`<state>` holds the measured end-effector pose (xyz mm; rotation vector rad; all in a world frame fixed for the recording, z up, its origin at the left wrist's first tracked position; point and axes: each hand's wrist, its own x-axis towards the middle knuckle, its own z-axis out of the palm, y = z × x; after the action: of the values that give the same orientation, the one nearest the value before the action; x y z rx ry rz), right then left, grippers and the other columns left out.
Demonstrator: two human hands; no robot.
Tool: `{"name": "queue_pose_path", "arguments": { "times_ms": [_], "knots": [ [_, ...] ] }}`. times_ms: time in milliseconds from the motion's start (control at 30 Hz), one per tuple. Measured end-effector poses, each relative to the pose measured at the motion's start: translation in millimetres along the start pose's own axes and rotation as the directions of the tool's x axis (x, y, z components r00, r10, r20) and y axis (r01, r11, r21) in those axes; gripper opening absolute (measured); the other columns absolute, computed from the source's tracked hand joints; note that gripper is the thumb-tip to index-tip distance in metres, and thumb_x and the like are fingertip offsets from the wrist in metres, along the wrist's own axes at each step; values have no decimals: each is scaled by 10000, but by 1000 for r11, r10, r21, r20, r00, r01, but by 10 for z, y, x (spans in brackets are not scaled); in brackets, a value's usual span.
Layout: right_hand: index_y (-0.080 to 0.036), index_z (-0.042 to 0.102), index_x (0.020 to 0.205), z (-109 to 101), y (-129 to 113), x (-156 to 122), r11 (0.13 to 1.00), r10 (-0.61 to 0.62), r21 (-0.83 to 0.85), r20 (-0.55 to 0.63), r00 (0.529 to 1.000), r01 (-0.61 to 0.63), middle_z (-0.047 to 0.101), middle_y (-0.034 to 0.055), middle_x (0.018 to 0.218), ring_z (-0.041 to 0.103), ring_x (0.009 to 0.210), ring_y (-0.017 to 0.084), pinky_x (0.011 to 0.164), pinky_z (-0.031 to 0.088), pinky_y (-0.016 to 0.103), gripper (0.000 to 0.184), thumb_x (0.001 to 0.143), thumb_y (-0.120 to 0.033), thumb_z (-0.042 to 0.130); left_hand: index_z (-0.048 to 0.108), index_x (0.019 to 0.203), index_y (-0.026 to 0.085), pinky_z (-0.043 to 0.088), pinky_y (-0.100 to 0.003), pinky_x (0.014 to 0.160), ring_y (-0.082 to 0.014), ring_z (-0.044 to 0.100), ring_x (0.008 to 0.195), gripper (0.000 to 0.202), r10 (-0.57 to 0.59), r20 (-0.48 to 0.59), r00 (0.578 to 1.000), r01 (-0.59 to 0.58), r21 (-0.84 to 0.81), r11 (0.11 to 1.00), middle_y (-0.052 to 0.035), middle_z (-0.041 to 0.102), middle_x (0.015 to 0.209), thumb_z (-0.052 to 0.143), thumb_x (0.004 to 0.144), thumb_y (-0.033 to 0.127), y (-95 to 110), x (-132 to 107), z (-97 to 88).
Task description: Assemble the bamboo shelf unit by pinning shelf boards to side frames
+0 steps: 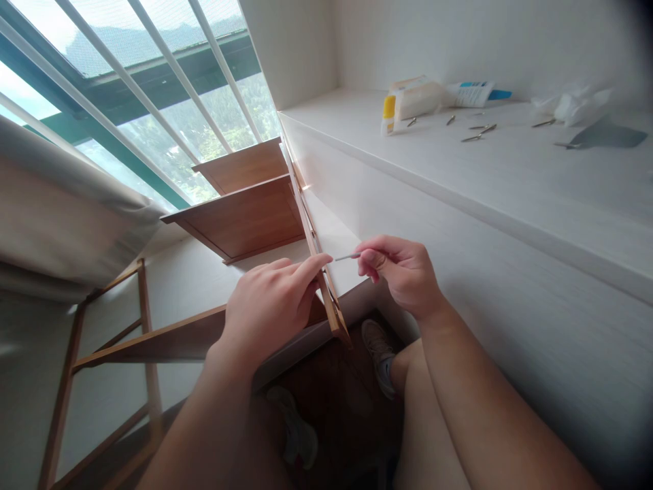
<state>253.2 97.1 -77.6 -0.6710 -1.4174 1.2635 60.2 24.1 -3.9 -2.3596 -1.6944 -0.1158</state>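
My right hand (400,272) pinches a thin grey metal rod-like tool (347,256) between thumb and forefinger. The tool points left, its tip at or just beside the outstretched index fingertip of my left hand (275,299). That hand holds nothing visible; its thumb sits lower, and its other fingers bend down, partly hidden. Both hands are raised in front of a brown wooden frame (334,309) with shelf boards. Whether the tool touches the fingertip is too small to make out.
On the white ledge (433,170) at right lie a yellow-capped bottle (388,116), a pale packet (417,97), a white-and-blue tube (469,94), several small metal tools (479,133), crumpled white tissue (581,105) and a grey flat piece (615,133). A barred window (153,82) and curtain (56,211) are at left.
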Motion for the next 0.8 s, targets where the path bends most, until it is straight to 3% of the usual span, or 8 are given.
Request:
{"name": "queue_pose_path", "arguments": {
  "times_ms": [233, 433, 633, 800],
  "knots": [
    [-196, 738, 910, -17, 11, -10, 999, 6, -50, 116, 993, 0, 682, 38, 792, 579, 690, 153, 543, 422, 265, 190, 846, -361, 668, 526, 1261, 323, 348, -304, 588, -207, 640, 775, 346, 7, 9, 1000, -7, -2, 1000, 4, 708, 833, 423, 935, 274, 6, 4, -6],
    [-192, 737, 899, -13, -30, 1, 995, -55, -75, 189, 980, 71, 674, 37, 827, 592, 790, 164, 634, 445, 269, 137, 868, -293, 650, 516, 1263, 333, 346, -310, 601, -211, 641, 779, 340, -2, 17, 1000, 2, -1, 1000, 11, 704, 833, 418, 941, 286, -8, 3, 0],
    [-180, 731, 904, -14, -6, 9, 991, -71, -99, 193, 979, 92, 681, 48, 851, 588, 793, 163, 633, 436, 262, 154, 877, -300, 638, 507, 1264, 334, 342, -312, 606, -211, 639, 796, 339, 5, 17, 1000, -4, -3, 1000, 26, 705, 843, 418, 942, 278, 0, 7, 8],
    [-171, 722, 890, 3, -6, -12, 993, -13, -115, 162, 987, 32, 647, 14, 714, 531, 645, 126, 581, 405, 249, 205, 873, -359, 640, 511, 1259, 338, 331, -307, 596, -206, 632, 766, 338, 2, 15, 1000, -2, -8, 1000, 26, 703, 835, 424, 938, 282, 7, 5, 1]
  ]
}}
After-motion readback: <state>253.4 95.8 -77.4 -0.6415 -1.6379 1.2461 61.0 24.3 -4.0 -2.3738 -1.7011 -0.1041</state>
